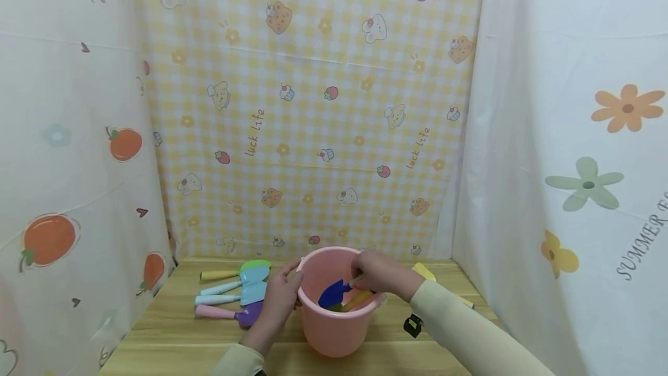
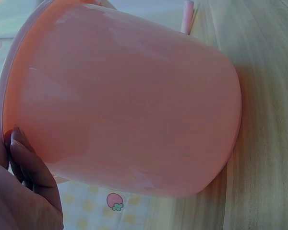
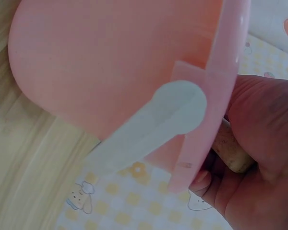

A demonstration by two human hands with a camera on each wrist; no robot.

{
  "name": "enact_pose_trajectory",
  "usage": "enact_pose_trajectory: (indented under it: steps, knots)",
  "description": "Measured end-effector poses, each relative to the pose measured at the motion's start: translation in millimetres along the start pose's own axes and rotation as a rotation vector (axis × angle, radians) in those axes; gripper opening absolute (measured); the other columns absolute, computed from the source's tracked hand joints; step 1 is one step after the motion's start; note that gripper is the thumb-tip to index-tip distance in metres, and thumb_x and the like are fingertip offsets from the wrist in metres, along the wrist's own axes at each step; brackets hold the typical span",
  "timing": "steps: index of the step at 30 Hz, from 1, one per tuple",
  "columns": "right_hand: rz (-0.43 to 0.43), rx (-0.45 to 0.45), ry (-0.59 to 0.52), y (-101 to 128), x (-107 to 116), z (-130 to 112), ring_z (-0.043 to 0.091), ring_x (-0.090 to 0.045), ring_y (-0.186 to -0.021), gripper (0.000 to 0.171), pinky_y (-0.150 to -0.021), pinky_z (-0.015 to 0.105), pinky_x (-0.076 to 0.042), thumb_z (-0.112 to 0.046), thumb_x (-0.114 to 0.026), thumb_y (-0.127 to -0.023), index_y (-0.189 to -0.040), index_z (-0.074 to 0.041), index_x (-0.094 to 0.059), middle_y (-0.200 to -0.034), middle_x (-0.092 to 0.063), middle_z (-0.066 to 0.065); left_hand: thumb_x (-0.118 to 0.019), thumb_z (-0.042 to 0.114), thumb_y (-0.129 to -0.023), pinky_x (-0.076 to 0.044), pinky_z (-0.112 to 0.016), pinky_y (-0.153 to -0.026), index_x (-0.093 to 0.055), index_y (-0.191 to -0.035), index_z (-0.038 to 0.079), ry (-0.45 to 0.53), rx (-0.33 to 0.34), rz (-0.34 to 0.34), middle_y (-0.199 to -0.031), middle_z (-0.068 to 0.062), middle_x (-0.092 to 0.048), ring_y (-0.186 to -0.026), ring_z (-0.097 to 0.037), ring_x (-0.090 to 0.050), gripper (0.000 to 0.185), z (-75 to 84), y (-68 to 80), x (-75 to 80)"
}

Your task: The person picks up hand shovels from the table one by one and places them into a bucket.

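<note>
A pink bucket (image 1: 334,312) stands on the wooden worktop (image 1: 172,335), low in the middle of the head view. The left hand (image 1: 279,300) rests on the left side of the bucket, near the rim, with its fingers laid flat on the pink wall; in the left wrist view the fingertips (image 2: 19,153) touch the wall close to the rim at the lower left of the frame. The right hand (image 1: 378,274) is over the right side of the rim and grips a little blue shovel (image 1: 334,293) by its wooden handle (image 1: 360,299). The blue scoop sits inside the bucket, pointing left and down. In the right wrist view the hand curls round the end of the handle (image 3: 230,153) at the right of the frame, right beside the rim, and the pale bucket handle (image 3: 153,124) hangs down the outside wall. To the left of the bucket four more small shovels lie side by side on the worktop: a green one (image 1: 245,267), two light blue ones (image 1: 245,286) and a purple one (image 1: 240,313). A yellow thing (image 1: 424,272) lies behind the right arm; I cannot tell what it is
</note>
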State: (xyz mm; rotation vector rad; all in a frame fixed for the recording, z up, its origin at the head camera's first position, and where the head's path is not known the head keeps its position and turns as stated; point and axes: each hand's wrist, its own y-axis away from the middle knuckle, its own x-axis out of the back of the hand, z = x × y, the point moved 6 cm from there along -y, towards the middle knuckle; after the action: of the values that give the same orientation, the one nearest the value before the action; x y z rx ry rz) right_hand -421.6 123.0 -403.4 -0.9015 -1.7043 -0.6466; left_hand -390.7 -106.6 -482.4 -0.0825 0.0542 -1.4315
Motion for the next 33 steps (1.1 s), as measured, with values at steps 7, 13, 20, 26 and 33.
enact_pose_trajectory:
  steps: [7, 13, 20, 26, 33]
  knots:
    - [-0.003, 0.010, 0.012, -1, -1, -5, 0.009, -0.059, -0.066, 0.022, -0.061, 0.027, -0.053, -0.013, -0.085, -0.097, -0.080, -0.020, -0.072, -0.075, -0.065, -0.010, -0.063, 0.026, -0.112, -0.053, -0.029, -0.053, -0.061, -0.157, 0.006, 0.001, 0.003, -0.007, -0.063, -0.003, -0.059, -0.055, -0.017, -0.059, 0.049, 1.0, 1.5, 0.1]
    - [-0.016, 0.012, 0.013, -4, -6, -4, 0.010, -0.059, -0.066, 0.023, -0.061, 0.027, -0.053, -0.009, -0.083, -0.096, -0.080, -0.020, -0.071, -0.074, -0.065, -0.009, -0.063, 0.027, -0.112, -0.053, -0.029, -0.053, -0.062, -0.157, 0.007, 0.000, 0.001, -0.001, -0.063, -0.003, -0.059, -0.055, -0.017, -0.059, 0.049, 1.6, 1.4, 0.1]
    - [-0.019, 0.002, 0.016, -8, -14, 0, 0.009, -0.060, -0.066, 0.024, -0.061, 0.027, -0.054, -0.010, -0.084, -0.096, -0.079, -0.021, -0.071, -0.075, -0.065, -0.010, -0.063, 0.025, -0.112, -0.052, -0.029, -0.052, -0.062, -0.157, 0.007, 0.010, -0.008, -0.008, -0.061, -0.003, -0.059, -0.054, -0.016, -0.059, 0.048, 1.9, 0.7, -0.8]
    - [-0.007, 0.017, -0.014, -7, -16, -3, 0.009, -0.060, -0.065, 0.024, -0.061, 0.027, -0.054, -0.007, -0.085, -0.093, -0.078, -0.019, -0.071, -0.073, -0.065, -0.009, -0.064, 0.025, -0.111, -0.053, -0.028, -0.052, -0.062, -0.156, 0.006, 0.013, -0.009, -0.010, -0.061, -0.002, -0.058, -0.054, -0.016, -0.059, 0.048, 2.1, -0.4, -1.0]
    - [-0.011, 0.035, -0.027, -6, -15, -7, 0.009, -0.061, -0.066, 0.021, -0.061, 0.027, -0.055, -0.004, -0.084, -0.094, -0.082, -0.017, -0.073, -0.075, -0.065, -0.008, -0.064, 0.024, -0.111, -0.052, -0.027, -0.051, -0.062, -0.156, 0.007, 0.018, -0.015, -0.012, -0.060, -0.002, -0.057, -0.053, -0.015, -0.058, 0.048, 2.4, -1.6, -0.2]
